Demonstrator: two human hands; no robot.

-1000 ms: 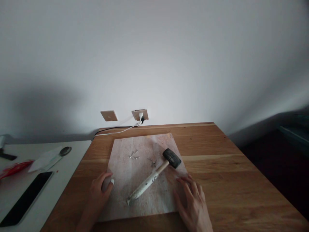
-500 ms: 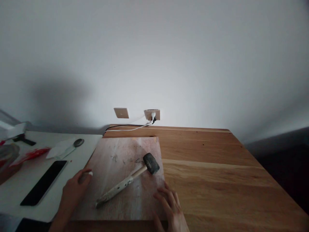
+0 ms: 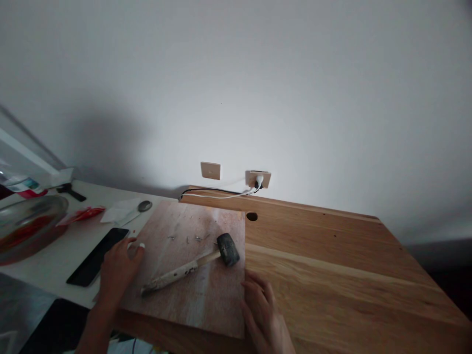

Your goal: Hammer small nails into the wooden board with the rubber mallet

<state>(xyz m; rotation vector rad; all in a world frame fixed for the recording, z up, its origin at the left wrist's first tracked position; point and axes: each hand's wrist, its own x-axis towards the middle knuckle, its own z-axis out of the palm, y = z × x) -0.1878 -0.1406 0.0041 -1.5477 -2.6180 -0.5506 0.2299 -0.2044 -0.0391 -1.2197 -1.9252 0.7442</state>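
Observation:
A pale wooden board point(image 3: 206, 295) lies on the brown wooden table point(image 3: 332, 275). On the board rests a mallet point(image 3: 191, 265) with a black rubber head and a worn light handle, and several small nails point(image 3: 188, 239) lie just beyond it. My left hand point(image 3: 118, 268) grips the board's left edge, thumb on top. My right hand point(image 3: 263, 314) lies at the board's right edge near the front corner, fingers spread and touching it.
A white table point(image 3: 47, 265) on the left carries a black phone point(image 3: 98, 255), a glass bowl point(image 3: 25, 221), a red packet point(image 3: 79, 214), a paper with a spoon point(image 3: 125, 210). Wall sockets point(image 3: 258, 178) with cables sit behind. A round hole point(image 3: 251, 216) is in the wooden table.
The board, held at both edges, has slid left across the wooden table toward the white one, mallet and nails riding on it. The view has swung left.

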